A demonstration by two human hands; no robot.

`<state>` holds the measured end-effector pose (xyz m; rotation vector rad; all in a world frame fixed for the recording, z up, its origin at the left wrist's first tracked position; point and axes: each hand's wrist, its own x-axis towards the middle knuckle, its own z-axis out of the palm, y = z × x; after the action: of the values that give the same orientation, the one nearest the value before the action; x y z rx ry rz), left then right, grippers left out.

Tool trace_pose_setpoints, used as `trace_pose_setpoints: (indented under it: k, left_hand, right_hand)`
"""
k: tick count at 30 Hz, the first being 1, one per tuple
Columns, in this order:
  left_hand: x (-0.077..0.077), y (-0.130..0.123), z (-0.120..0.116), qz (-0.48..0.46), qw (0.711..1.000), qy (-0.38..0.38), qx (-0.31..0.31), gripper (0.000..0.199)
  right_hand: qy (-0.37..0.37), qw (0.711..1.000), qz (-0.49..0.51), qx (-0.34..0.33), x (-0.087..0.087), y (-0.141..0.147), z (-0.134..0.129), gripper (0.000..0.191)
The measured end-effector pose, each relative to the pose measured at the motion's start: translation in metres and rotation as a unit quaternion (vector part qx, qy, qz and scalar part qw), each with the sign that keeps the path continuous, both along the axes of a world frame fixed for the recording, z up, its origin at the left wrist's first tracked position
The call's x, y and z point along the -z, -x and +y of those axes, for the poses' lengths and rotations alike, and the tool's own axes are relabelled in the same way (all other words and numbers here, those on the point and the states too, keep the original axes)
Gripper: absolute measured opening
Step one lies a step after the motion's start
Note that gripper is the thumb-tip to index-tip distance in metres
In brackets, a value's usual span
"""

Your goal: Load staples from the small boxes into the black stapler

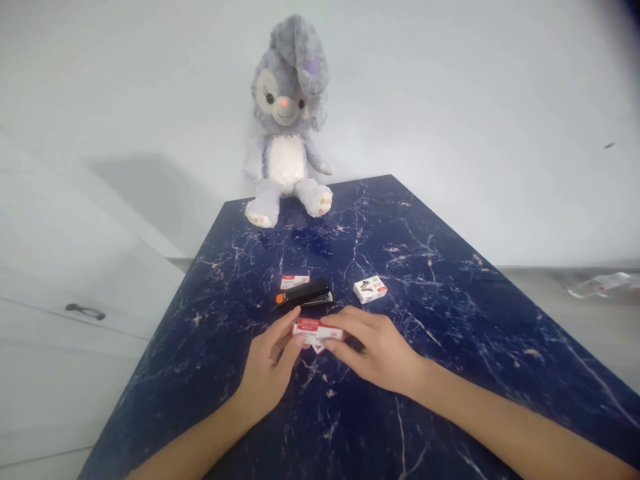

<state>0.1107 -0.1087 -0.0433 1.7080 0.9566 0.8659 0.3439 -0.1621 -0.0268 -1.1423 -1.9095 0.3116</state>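
Observation:
A small red-and-white box (316, 333) is held between my two hands near the middle of the table. My left hand (273, 360) grips its left end with thumb and fingers, while my right hand (377, 350) pinches the right end. Under the held box a bit of another red-and-white item shows, mostly hidden. Just beyond lies a black stapler (306, 293) with an orange end. Behind the stapler is a second red-and-white box (295, 281). To the right sits a white box (370, 289) with a dark picture and red marks on it.
A grey plush rabbit (289, 133) sits at the far end of the dark blue marbled table (440, 347), against the wall. White drawers with a dark handle (85, 311) stand at left. Clear plastic packaging (603, 285) lies beyond the table's right edge.

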Motion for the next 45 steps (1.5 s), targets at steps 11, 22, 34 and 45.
trace_pose_setpoints:
  k: [11,22,34,45]
  left_hand:
    - [-0.012,-0.005,0.005,-0.033,0.997,0.059,0.021,0.022]
    - [-0.014,-0.006,0.02,-0.042,0.992,0.083,-0.081,0.026]
    - [-0.001,0.004,0.034,-0.062,0.992,0.091,-0.065,0.025]
    - [-0.004,0.003,0.035,-0.061,0.992,0.107,-0.026,0.03]
  right_hand:
    - [-0.104,0.993,-0.051,0.033,0.009,0.001,0.003,0.041]
    - [-0.135,0.988,-0.057,0.051,0.008,0.005,0.002,0.04]
    - [-0.064,0.986,-0.114,0.107,0.01,-0.008,0.009,0.023]
    - [-0.062,0.983,-0.124,0.123,0.01,-0.012,0.012,0.018]
